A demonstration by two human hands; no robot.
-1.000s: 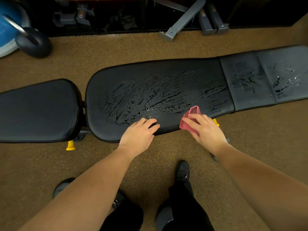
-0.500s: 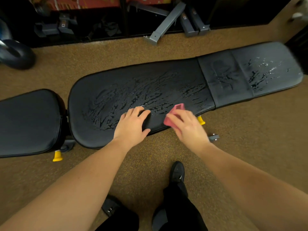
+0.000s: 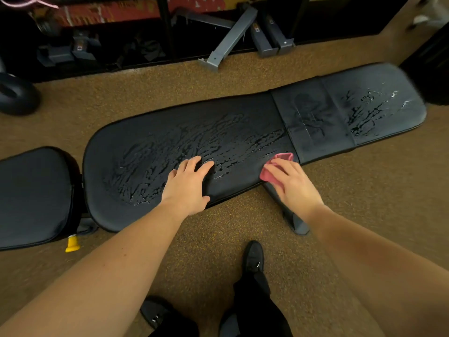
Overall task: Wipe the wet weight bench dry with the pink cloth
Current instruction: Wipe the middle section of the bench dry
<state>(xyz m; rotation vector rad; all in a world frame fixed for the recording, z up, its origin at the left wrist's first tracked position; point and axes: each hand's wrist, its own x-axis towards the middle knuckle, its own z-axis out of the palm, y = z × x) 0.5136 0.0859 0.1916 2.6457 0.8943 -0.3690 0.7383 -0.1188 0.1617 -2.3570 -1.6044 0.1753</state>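
Note:
The black weight bench (image 3: pixel 145 132) lies across the brown floor, its long back pad streaked with water in the middle and at the far right end (image 3: pixel 369 110). My left hand (image 3: pixel 188 184) rests flat on the pad's near edge, fingers straight and spread. My right hand (image 3: pixel 294 184) presses the bunched pink cloth (image 3: pixel 283 158) on the pad's near edge, just left of the seam to the right section. Most of the cloth is hidden under my fingers.
The separate seat pad (image 3: pixel 31 198) sits at the left, with a yellow knob (image 3: pixel 72 244) below it. A grey bench foot (image 3: pixel 297 223) juts out under my right wrist. Grey metal bars (image 3: pixel 228 40) and a dark weight (image 3: pixel 15 96) lie along the back wall. My shoes (image 3: pixel 254 256) stand below.
My right hand has slid the cloth rightwards along the pad's near edge toward the seam. My left hand stays flat on the pad. The view has shifted, showing more of the right end.

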